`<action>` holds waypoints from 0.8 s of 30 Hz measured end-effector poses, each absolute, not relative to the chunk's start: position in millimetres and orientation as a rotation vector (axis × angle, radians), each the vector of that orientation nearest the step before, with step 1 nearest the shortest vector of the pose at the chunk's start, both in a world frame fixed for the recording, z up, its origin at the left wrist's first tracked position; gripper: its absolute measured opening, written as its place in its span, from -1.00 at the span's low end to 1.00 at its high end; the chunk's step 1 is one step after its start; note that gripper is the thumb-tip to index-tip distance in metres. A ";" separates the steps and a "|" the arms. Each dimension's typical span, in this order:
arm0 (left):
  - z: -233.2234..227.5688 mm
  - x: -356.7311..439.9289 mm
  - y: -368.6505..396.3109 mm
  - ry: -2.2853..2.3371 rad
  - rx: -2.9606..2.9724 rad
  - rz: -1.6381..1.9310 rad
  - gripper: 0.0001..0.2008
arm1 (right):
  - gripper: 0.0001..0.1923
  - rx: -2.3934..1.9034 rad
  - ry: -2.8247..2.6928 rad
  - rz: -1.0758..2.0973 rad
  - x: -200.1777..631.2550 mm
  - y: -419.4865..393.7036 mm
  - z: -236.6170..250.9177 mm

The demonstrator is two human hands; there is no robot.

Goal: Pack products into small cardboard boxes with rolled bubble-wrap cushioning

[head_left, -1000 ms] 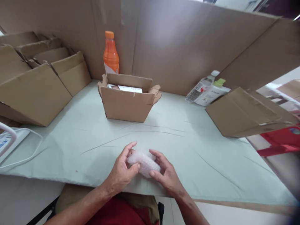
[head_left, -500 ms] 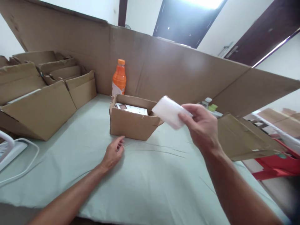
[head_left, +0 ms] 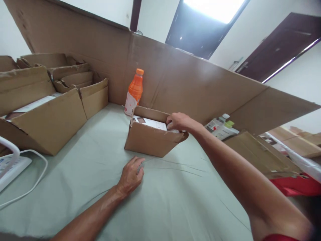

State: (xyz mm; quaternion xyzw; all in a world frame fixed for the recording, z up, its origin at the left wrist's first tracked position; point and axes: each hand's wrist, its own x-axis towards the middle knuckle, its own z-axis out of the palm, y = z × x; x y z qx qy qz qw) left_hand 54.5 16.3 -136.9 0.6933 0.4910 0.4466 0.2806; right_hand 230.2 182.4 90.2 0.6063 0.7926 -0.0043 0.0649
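A small open cardboard box [head_left: 150, 140] stands on the table, holding a white printed carton [head_left: 152, 124]. At the box's right end, my right hand [head_left: 178, 121] reaches over the rim with its fingers curled down inside. Under those fingers shows a bit of the flat white packet [head_left: 173, 130]; most of it is hidden by the hand and the box wall. My left hand [head_left: 130, 174] rests on the cloth in front of the box, not touching it. Its fingers are loosely bent, thumb apart, and nothing is in them.
Larger cardboard boxes [head_left: 52, 124] stand at the left, one with a white carton inside. An orange drink bottle [head_left: 135, 88] is behind the small box. A white power strip [head_left: 15, 170] with a cable lies at left. Bottles [head_left: 223, 120] and a cardboard piece [head_left: 250, 154] are at right.
My right hand has moved left and down with the white packet, from beside the box into its right end. The left hand stays on the cloth, its fingers spread a little more.
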 end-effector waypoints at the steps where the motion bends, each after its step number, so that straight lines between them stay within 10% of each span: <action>1: -137.2 54.6 16.3 1.311 1.864 1.199 -0.62 | -0.84 1.836 2.403 -0.012 228.3 184.1 84.3; 13: -118.7 47.7 12.4 1.344 1.796 1.406 -0.76 | -0.76 2.430 2.954 0.239 315.3 71.5 52.4; 24: -93.0 26.4 41.7 1.603 1.320 1.419 -0.33 | -0.50 2.286 2.851 -1.005 310.0 82.2 -64.3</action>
